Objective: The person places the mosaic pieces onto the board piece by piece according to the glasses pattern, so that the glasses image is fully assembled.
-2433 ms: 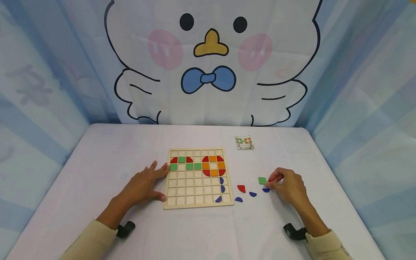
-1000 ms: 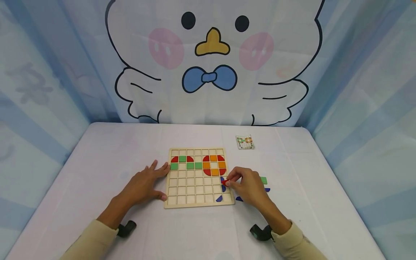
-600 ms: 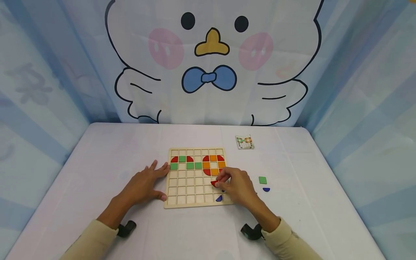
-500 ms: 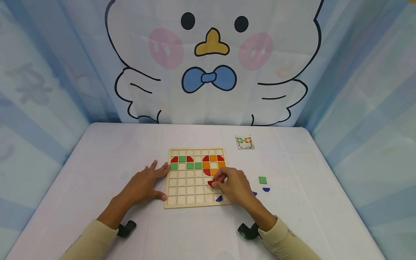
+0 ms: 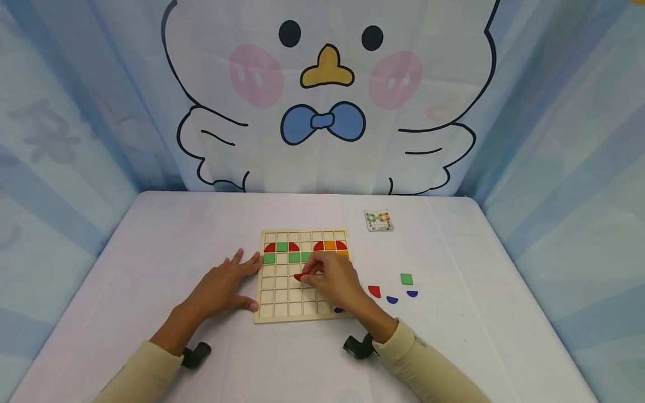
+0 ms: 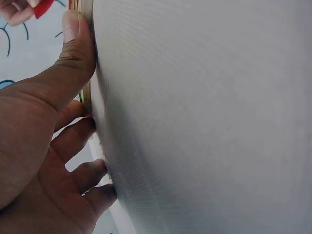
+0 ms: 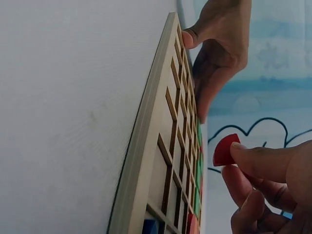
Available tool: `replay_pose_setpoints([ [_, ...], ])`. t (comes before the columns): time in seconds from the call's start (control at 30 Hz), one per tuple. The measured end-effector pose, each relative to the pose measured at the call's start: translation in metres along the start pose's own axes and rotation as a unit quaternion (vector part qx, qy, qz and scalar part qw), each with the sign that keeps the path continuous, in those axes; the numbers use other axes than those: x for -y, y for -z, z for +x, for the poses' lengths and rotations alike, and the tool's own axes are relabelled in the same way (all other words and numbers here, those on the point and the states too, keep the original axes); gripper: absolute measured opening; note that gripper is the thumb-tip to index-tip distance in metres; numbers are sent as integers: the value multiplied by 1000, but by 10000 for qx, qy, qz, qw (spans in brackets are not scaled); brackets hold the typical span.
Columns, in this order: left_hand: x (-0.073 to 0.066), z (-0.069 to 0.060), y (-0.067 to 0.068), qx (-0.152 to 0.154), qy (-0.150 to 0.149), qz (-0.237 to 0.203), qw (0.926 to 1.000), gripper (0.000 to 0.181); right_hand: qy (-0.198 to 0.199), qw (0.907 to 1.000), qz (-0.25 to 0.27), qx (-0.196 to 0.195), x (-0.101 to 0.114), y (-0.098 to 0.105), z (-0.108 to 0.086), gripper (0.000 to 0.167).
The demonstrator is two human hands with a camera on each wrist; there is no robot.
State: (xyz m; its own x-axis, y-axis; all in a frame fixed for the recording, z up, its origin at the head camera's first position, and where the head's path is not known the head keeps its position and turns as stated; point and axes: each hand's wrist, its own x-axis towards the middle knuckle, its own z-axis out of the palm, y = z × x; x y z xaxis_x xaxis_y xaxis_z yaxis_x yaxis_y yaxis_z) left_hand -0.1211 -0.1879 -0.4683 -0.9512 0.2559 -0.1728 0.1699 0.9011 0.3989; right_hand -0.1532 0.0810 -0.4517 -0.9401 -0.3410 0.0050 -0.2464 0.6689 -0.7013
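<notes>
A wooden grid board [image 5: 274,296] lies on the table with red, green and orange tiles set in its upper cells. My left hand [image 5: 221,288], fingers spread, touches the board's left edge; its thumb [image 6: 73,44] lies against that edge in the left wrist view. Over the middle of the board my right hand [image 5: 335,277] pinches a red quarter-circle tile [image 7: 225,150] between thumb and finger, held above the surface. Part of the grid's right side is hidden behind this hand. A blue piece [image 5: 339,309] shows near the lower right of the board.
Right of the board lie a red quarter-circle tile [image 5: 374,291], a green square tile [image 5: 406,279] and blue half-circle tiles [image 5: 392,300]. A small pattern card [image 5: 378,220] lies farther back. A printed curtain [image 5: 322,162] stands behind the table.
My right hand picked up the red tile near the green square and carried it left over the board's middle. My left hand stays at the board's left edge.
</notes>
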Motion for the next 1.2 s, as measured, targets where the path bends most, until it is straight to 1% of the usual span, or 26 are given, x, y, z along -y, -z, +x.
replay_pose_setpoints([
  [0.23, -2, -1, 3, 34, -14, -46, 10000, 111, 250, 9996, -16, 144, 12, -10, 15, 13],
  [0.5, 0, -1, 3, 5, -59, -126, 9999, 111, 233, 9993, -71, 295, 23, -24, 37, 15],
  [0.77, 2, 0, 2, 11, -134, -104, 9999, 111, 222, 9977, -421, 472, 29, -39, 56, 14],
  [0.87, 3, 1, 2, -3, -167, -118, 9998, 111, 185, 9972, -513, 511, 32, -44, 60, 13],
  [1.07, 4, 2, 1, -29, -199, -84, 9998, 111, 73, 9974, -448, 551, 36, -46, 62, 13],
  [1.2, 6, 2, 1, -57, -205, -33, 9998, 111, 45, 9965, -586, 587, 35, -47, 63, 14],
])
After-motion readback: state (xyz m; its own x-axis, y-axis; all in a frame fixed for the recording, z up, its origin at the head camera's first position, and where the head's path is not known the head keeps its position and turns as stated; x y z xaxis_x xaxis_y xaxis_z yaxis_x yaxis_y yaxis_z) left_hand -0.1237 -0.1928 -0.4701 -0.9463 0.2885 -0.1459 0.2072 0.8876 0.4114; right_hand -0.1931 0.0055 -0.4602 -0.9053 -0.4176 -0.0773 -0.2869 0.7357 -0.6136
